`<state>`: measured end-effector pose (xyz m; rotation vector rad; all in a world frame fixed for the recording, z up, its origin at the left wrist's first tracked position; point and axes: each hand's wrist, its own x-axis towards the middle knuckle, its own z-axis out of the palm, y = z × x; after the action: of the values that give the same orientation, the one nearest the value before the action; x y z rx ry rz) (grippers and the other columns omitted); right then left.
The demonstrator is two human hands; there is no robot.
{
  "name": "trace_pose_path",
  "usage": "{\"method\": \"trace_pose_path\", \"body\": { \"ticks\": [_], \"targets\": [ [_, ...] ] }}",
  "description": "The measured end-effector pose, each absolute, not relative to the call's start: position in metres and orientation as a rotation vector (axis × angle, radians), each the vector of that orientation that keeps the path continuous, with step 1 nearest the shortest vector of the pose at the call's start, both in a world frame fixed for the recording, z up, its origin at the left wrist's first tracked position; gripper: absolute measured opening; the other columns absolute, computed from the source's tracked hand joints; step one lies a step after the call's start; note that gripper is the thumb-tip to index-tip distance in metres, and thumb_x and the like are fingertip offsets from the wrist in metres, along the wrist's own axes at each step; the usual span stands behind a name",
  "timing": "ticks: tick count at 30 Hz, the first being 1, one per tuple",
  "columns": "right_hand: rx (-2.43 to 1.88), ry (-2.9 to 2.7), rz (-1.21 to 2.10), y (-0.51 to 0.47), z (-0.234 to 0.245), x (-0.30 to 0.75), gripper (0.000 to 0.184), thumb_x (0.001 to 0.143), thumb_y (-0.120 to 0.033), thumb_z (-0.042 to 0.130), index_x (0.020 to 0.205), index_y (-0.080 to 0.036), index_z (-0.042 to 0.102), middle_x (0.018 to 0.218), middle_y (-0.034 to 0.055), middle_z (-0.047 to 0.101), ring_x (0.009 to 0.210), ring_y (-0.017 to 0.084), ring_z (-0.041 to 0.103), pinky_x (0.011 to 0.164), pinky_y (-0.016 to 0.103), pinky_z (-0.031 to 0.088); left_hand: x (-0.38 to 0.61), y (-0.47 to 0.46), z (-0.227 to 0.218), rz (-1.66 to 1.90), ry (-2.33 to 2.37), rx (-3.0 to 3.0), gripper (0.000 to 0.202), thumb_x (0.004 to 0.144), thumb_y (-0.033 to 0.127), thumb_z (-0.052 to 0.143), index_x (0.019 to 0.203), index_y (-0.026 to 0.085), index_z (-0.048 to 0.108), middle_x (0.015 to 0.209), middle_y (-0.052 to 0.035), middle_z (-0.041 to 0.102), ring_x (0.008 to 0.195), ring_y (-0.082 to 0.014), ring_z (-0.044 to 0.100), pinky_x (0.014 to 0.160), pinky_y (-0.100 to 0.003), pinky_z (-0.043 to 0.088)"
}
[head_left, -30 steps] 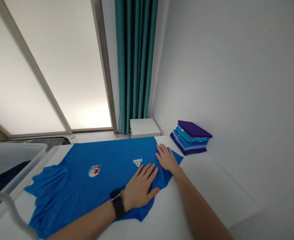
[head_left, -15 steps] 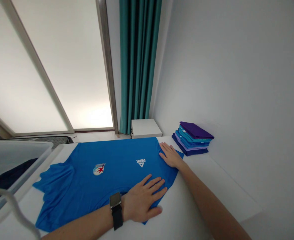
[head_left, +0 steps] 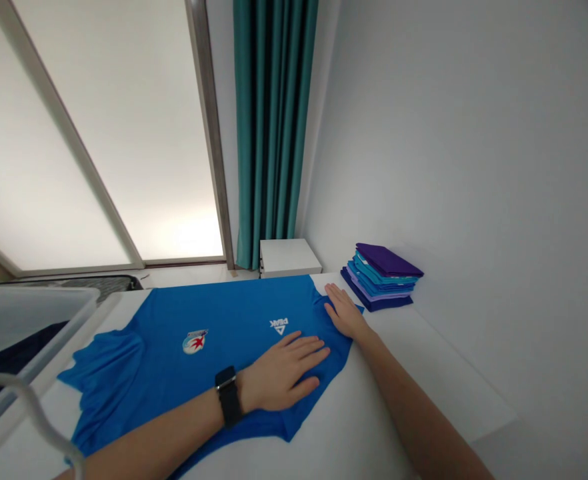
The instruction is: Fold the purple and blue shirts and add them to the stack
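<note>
A blue T-shirt [head_left: 224, 313] lies spread out on the white table [head_left: 389, 373], with a white PEAK logo and a round badge on its front. Its left-side sleeve is rumpled, while the body is mostly smooth. My left hand [head_left: 287, 373], with a black watch [head_left: 228, 395] at the wrist, rests on the shirt below the logo, fingers stretched out. Flat against the sleeve at the shirt's right end lies my right hand [head_left: 345, 313], palm down. Neither hand grips the cloth.
A stack of folded clothes [head_left: 384, 277], purple on top, stands against the wall on the right. At the left is a translucent plastic bin [head_left: 81, 313] with dark cloth inside. A white cabinet [head_left: 289, 257] and a green curtain [head_left: 274, 133] are behind the table.
My left hand has slid up and away from the shirt's near edge, further onto the cloth. My right hand has shifted slightly right on the sleeve, and small wrinkles show beside it.
</note>
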<state>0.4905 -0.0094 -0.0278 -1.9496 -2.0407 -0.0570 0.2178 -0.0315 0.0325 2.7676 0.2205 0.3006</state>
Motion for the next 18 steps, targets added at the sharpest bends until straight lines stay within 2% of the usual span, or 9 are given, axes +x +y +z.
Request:
{"method": "trace_pose_path", "body": {
  "ticks": [5, 12, 18],
  "targets": [
    [-2.006, -2.059, -0.094, -0.025, -0.029, 0.47, 0.056, 0.095, -0.029, 0.03, 0.148, -0.012, 0.033, 0.152, 0.0129, 0.037, 0.142, 0.023, 0.028, 0.117, 0.046, 0.02, 0.226, 0.027, 0.026, 0.308, 0.152, 2.902, 0.051, 0.099, 0.041, 0.038, 0.147, 0.024, 0.037, 0.151, -0.008, 0.04, 0.139, -0.0235, 0.037, 0.118, -0.046, 0.021],
    [-2.015, -2.198, -0.025, -0.051, -0.03, 0.439, 0.063, 0.098, -0.047, 0.025, 0.15, -0.013, 0.028, 0.156, 0.0107, 0.025, 0.145, 0.023, 0.02, 0.118, 0.047, 0.016, 0.219, 0.046, -0.003, 0.186, 0.212, 2.928, 0.06, 0.097, 0.05, 0.04, 0.151, 0.026, 0.029, 0.157, -0.0067, 0.026, 0.145, -0.0238, 0.024, 0.119, -0.046, 0.013],
    [-2.08, -2.207, -0.013, -0.066, -0.022, 0.435, 0.065, 0.098, -0.05, 0.024, 0.151, -0.012, 0.026, 0.157, 0.0103, 0.021, 0.146, 0.024, 0.017, 0.118, 0.048, 0.015, 0.215, 0.033, 0.0, 0.183, 0.225, 2.928, 0.061, 0.097, 0.054, 0.037, 0.151, 0.027, 0.027, 0.158, -0.0063, 0.025, 0.145, -0.0235, 0.023, 0.119, -0.046, 0.012]
  ]
}}
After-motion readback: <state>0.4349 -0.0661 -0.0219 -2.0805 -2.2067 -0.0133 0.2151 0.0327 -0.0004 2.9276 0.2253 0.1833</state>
